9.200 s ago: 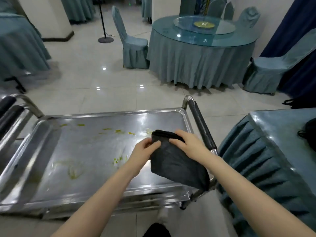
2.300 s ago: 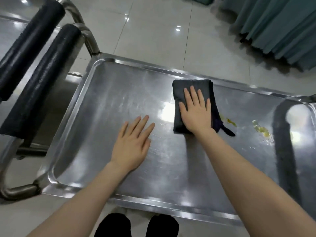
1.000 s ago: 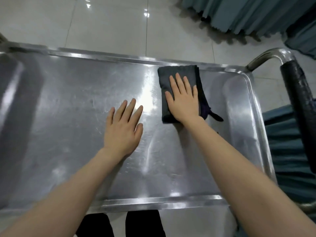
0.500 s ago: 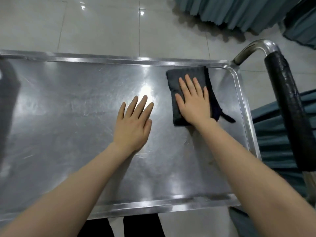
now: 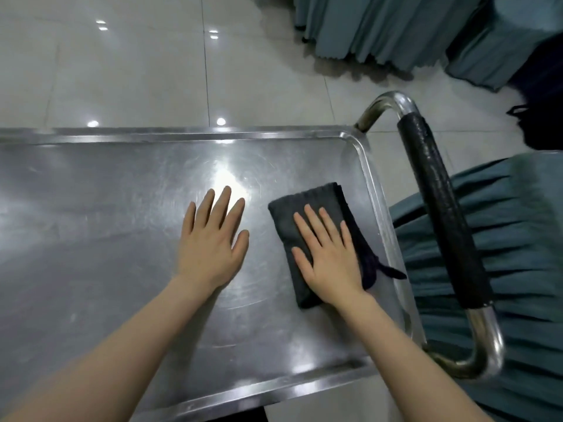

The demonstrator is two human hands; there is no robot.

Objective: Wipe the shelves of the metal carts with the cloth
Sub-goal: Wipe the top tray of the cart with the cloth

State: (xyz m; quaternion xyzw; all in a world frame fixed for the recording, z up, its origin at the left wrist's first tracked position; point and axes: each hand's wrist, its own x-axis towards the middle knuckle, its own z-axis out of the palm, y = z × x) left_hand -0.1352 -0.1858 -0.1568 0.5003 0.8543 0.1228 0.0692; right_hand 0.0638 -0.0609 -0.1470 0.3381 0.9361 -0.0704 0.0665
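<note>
The metal cart's top shelf (image 5: 91, 239) is a shiny steel tray filling the left and middle of the view. A folded dark grey cloth (image 5: 289, 220) lies flat on it near the right rim. My right hand (image 5: 330, 257) presses on the cloth with straight, spread fingers. My left hand (image 5: 213, 242) rests flat on the bare steel just left of the cloth, fingers straight. No stains show on the visible part of the shelf.
The cart's push handle (image 5: 438, 208), a steel tube with a black grip, curves along the right side. A teal-draped table (image 5: 502, 239) stands close behind it. More teal skirting (image 5: 380, 32) hangs at the far top. Pale glossy floor tiles (image 5: 137, 71) lie beyond the cart.
My right hand has drawn the cloth toward me along the right rim, away from the far corner. My left hand stays flat beside it. The view has shifted right.
</note>
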